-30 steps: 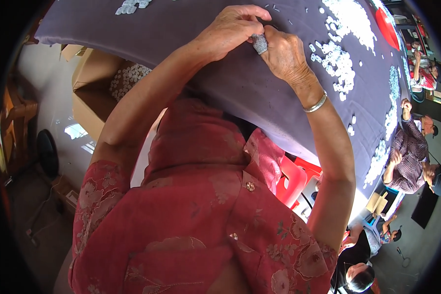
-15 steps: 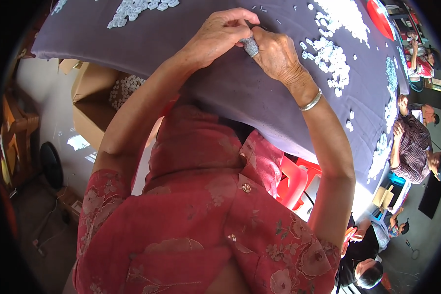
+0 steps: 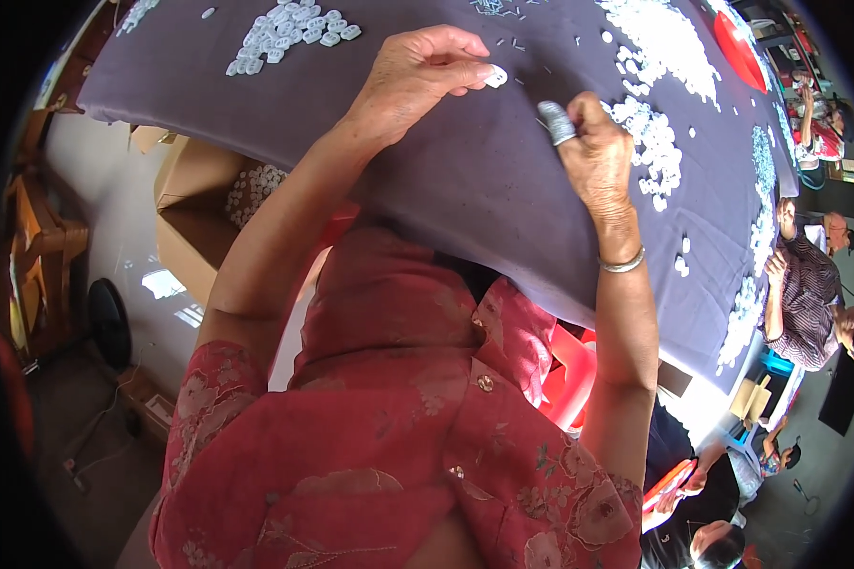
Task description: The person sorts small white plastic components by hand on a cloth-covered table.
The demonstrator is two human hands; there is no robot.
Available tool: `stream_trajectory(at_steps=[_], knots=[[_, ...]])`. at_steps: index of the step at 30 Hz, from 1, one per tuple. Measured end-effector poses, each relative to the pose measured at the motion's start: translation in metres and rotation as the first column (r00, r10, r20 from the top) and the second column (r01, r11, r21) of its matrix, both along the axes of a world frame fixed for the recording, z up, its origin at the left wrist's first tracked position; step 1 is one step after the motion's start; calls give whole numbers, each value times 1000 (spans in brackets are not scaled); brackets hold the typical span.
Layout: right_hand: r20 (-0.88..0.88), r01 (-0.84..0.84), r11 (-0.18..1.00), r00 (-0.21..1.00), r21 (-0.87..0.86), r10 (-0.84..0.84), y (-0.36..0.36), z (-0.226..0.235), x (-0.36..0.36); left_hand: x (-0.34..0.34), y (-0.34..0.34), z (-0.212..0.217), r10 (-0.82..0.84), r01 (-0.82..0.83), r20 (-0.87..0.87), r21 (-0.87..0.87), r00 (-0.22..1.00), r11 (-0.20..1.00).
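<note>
Between the thumb and fingers of my left hand (image 3: pixel 413 81) is a small white plastic piece (image 3: pixel 496 77), pinched at its edge. My right hand (image 3: pixel 601 156) is apart from it, to the right above the dark tablecloth (image 3: pixel 474 180). Its fingers are curled, and grey tape (image 3: pixel 556 123) wraps the thumb. A thin sliver shows beside the taped thumb; whether the fingers hold anything is too small to make out. Small thin metal pins (image 3: pixel 495 8) lie scattered on the cloth beyond my hands. Just right of my right hand lies a pile of white pieces (image 3: pixel 657 142).
More white plastic pieces (image 3: pixel 289 33) are heaped at the far left. A larger heap (image 3: pixel 669 43) and a red dish (image 3: pixel 738 52) stand far right. Below the table's left edge, an open cardboard box (image 3: pixel 192 204) contains white pieces. Other people sit along the right side.
My hands were together over a small item and have now separated. The right hand has moved right and nearer me; the white piece now shows in my left fingers.
</note>
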State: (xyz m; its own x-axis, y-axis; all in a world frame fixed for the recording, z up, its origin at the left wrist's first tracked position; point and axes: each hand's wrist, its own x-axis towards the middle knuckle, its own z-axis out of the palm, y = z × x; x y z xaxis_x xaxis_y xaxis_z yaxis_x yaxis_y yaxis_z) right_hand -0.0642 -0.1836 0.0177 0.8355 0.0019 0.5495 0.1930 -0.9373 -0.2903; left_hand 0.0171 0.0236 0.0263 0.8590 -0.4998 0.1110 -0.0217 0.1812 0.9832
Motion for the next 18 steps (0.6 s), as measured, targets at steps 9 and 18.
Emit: stream_trajectory(at_steps=[9, 18], knots=[[218, 210, 909, 929, 360, -301, -65, 17, -5, 37, 31, -12, 248, -294, 226, 196, 942, 935], [-185, 342, 807, 940, 481, -288, -113, 31, -43, 77, 82, -23, 189, -874, 877, 374, 443, 311]])
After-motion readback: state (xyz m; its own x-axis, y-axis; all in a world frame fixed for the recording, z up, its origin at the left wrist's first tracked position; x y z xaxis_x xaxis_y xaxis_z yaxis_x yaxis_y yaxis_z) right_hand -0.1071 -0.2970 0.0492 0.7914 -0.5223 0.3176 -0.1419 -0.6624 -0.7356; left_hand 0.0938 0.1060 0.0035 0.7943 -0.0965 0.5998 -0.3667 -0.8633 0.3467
